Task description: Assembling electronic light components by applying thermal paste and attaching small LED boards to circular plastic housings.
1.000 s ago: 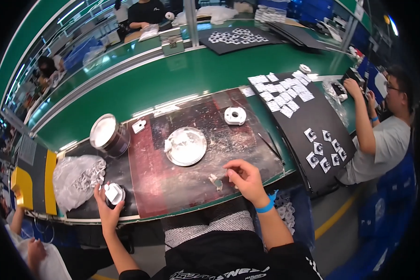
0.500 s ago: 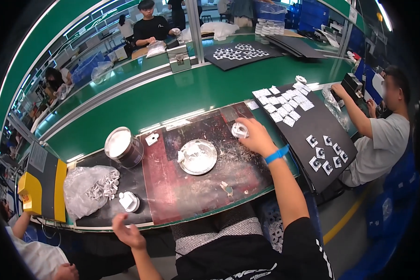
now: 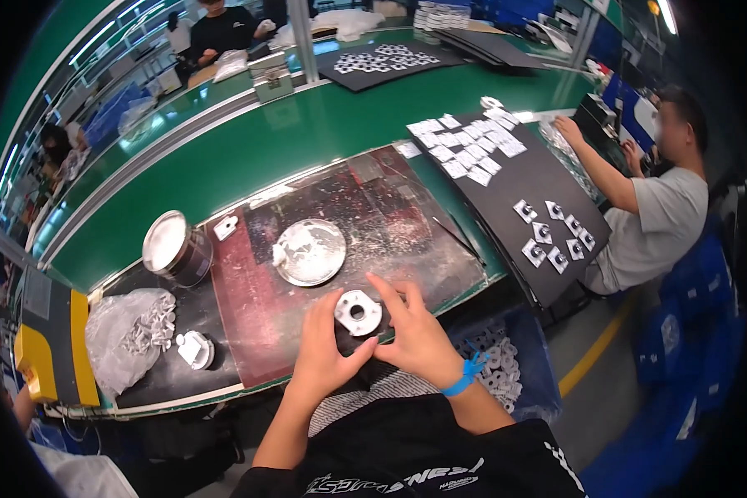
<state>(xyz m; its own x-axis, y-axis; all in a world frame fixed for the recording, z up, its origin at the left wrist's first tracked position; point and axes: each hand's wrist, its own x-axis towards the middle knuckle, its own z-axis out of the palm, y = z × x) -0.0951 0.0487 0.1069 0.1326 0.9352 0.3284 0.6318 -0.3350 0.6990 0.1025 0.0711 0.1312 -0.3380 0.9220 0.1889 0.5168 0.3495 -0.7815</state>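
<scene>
A white ring-shaped plastic part with a round hole in its middle is held between my two hands near the table's front edge. My left hand has its fingers along the part's left side. My right hand, with a blue band at the wrist, curves round the right side. Just beyond them lies a round metal lid smeared with white paste. A white knob-like piece stands to the left, close to a clear plastic bag of small white pieces.
A tin of white paste stands back left, beside a flat white part. A thin dark stick lies on the right. A black board carries several white squares. A blue bin of white rings sits below; co-workers sit nearby.
My right hand has brought the ring-shaped part from the table's right side toward me. My left hand has come up from the lower left to meet it. The whole view has shifted.
</scene>
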